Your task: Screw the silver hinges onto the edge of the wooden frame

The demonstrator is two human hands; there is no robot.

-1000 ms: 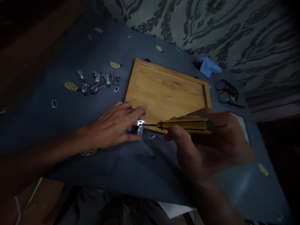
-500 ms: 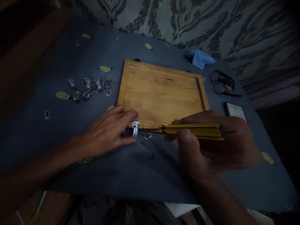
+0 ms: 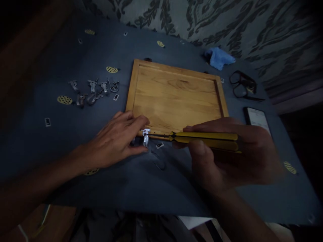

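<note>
My left hand (image 3: 121, 136) is closed round a small shiny metal hook (image 3: 145, 137) at the front left edge of a framed wooden board (image 3: 174, 97). The thumb sits below the hook and the fingers rest above it on the board's edge. In my right hand (image 3: 227, 158) is a screwdriver (image 3: 204, 138) with a yellow handle. Its thin dark shaft points left, and its tip reaches the hook. Whether the tip sits in a screw is too small to tell. Several holes show along the board's front edge.
More metal hooks (image 3: 93, 86) lie in a group at the left. Eyeglasses (image 3: 242, 85), a phone (image 3: 257, 118) and a blue cloth (image 3: 219, 57) are on the right. All rest on a dark blue patterned tablecloth (image 3: 151, 188); a wallpapered wall (image 3: 222, 23) stands behind.
The view has shifted slightly. Both hands keep their hold on the hook and the screwdriver. The screwdriver's handle looks turned a little about its length, and the tip remains at the hook.
</note>
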